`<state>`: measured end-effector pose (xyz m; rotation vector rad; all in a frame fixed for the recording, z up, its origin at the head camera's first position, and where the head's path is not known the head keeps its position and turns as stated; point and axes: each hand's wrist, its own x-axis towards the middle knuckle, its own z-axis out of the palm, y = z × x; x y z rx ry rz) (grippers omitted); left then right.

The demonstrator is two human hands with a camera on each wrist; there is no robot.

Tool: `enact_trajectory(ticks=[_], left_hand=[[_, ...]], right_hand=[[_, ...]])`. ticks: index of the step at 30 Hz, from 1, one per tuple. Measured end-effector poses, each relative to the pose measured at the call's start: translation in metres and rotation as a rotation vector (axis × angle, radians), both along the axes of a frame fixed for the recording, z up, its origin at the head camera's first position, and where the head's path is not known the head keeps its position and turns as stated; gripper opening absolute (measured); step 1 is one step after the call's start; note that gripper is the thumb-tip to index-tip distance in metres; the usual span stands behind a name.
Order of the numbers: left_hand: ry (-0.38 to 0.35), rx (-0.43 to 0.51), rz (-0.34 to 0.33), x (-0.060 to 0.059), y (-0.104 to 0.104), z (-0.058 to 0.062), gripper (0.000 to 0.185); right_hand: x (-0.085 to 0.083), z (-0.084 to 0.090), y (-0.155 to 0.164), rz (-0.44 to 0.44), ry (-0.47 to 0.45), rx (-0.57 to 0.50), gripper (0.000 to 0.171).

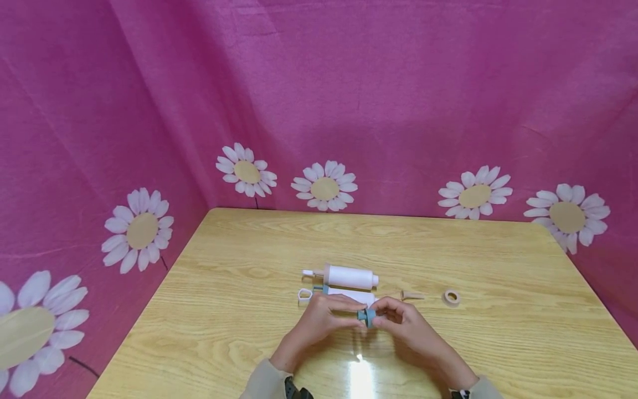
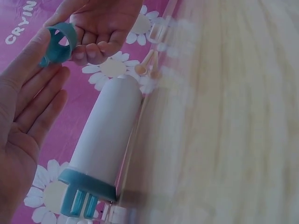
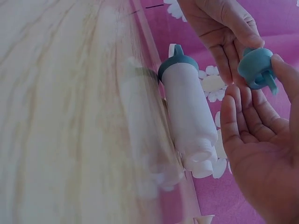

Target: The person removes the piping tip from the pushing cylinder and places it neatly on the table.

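In the head view a small teal plastic ring-shaped piece with a narrower end (image 1: 367, 317) is held between both hands above the table. My left hand (image 1: 319, 320) pinches it from the left, and my right hand (image 1: 407, 322) grips its right side with thumb and fingertips. Both wrist views show the teal piece as hollow, with openings in its wall; the remaining fingers of each hand extend below it. Just behind the hands lies a white cylinder with a teal collar (image 1: 349, 295), partly covered by the left hand in the head view.
Farther back lies a second white cylinder with a beige collar (image 1: 351, 277). Right of the hands are a small beige tapered piece (image 1: 412, 295) and a beige ring (image 1: 451, 298). The wooden table (image 1: 239, 266) meets a pink flowered cloth (image 1: 389, 111) behind and at the sides.
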<state>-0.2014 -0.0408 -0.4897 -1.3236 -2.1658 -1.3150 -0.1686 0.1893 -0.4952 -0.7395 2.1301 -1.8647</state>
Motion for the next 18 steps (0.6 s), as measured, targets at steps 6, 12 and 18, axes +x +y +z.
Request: enact_trajectory(ticks=[6,12,18], left_hand=[[-0.041,0.004,0.023,-0.0001,-0.0016,0.0009,0.024],[-0.072,-0.007,0.046,-0.0007,-0.0035,0.0006,0.019],[-0.077,0.004,0.078,-0.0016,-0.0048,-0.0005,0.015]], right_hand=[[0.0013,-0.0003,-0.0002,-0.072,0.057,0.005,0.017],[0.0010,-0.0005,0.0020,-0.108,0.081,0.000,0.020],[-0.0011,-0.0005,0.0059,-0.117,0.110,-0.010,0.022]])
